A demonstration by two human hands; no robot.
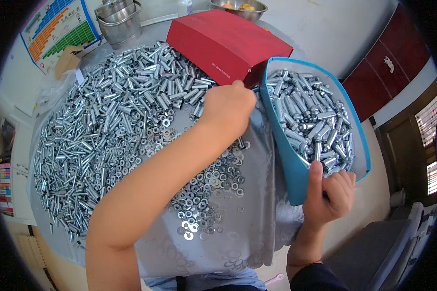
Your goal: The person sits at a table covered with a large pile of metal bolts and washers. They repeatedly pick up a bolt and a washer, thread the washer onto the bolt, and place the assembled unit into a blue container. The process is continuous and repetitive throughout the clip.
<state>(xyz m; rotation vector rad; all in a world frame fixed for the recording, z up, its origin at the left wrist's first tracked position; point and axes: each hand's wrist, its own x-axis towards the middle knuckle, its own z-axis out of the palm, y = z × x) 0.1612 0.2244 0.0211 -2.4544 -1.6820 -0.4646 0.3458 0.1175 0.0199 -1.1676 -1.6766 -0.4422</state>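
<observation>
My left hand (228,110) is closed, reaching over the table beside the front corner of the red box (228,41). Its fingers face away, so whatever it grips is hidden. At the near end of a blue bin (289,167), my right hand (329,198) is closed with its thumb pointing up. The thumb tip meets the lower end of a sleeve anchor bolt (318,146); I cannot tell whether the fingers hold that bolt or the rim. More anchor bolts (301,104) fill the bin. Loose metal sleeves (141,72) and washers (204,194) cover the table.
A grey cloth (250,218) drapes over the table's near edge. Metal buckets (119,24) and a steel bowl (243,12) stand at the back. A grey chair (374,242) is at the lower right, and a dark red cabinet (388,63) is at the far right.
</observation>
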